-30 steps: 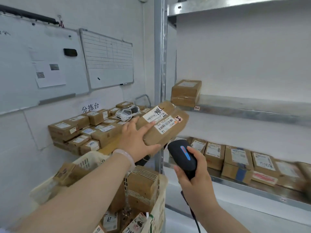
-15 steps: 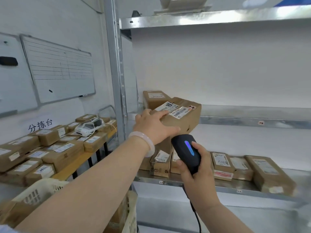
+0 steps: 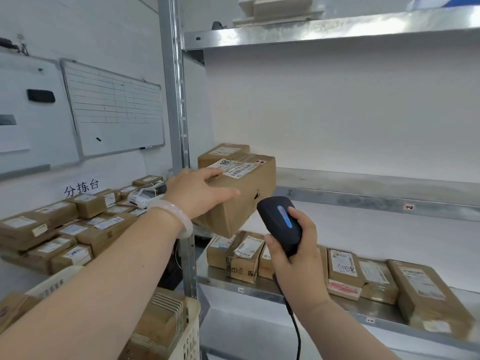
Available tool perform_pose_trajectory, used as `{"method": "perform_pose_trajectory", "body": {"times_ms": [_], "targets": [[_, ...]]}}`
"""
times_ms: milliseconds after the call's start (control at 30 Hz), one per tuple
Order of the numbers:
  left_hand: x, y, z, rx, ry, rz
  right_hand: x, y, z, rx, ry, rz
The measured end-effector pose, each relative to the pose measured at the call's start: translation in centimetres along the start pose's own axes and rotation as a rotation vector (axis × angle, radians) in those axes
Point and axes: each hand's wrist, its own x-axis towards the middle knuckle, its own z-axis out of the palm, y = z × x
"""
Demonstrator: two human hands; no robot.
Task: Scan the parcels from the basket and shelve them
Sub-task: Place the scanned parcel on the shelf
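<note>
Our L hand (image 3: 200, 193) grips the parcel (image 3: 249, 193) from above, fingers on its labelled top, thumb on the front face, at the left end of the middle shelf (image 3: 363, 201), just in front of another box (image 3: 223, 152). R hand (image 3: 298, 266) is curled round the black scanner (image 3: 281, 227), just below the parcel.

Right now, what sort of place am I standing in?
Likely a parcel sorting depot: labelled parcels are piled at left and on steel shelves, the left hand holds a parcel, the right hand grips a barcode scanner, and a wall sign reads 分拣台, sorting table.
</note>
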Motion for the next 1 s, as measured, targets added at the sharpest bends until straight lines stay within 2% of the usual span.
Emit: {"method": "perform_pose_trajectory", "body": {"times_ms": [167,500,567,767,900,1000], "targets": [[1.2,4.3,1.3,-0.001,0.05,0.024,1.7,-0.4,-1.1,0.006,0.021,-0.043],[6.4,9.3,5.3,0.156,-0.108,-0.092,6.1,0.9,-2.8,-0.002,0.009,0.037],[7.4,9.8,5.7,0.127,-0.129,-0.096,6.8,1.3,-3.0,-0.007,-0.001,0.059],[9.4,9.3,5.3,0.075,-0.278,0.013,9.5,2.4,-2.5,0.019,-0.002,0.077],[10.3,7.7,6.1,0.032,-0.141,0.097,11.5,3.1,-1.3,0.049,-0.008,0.091],[10.9,7.0,7.1,-0.044,0.055,0.174,13.0,3.5,-0.3,0.05,-0.019,0.094]]}}
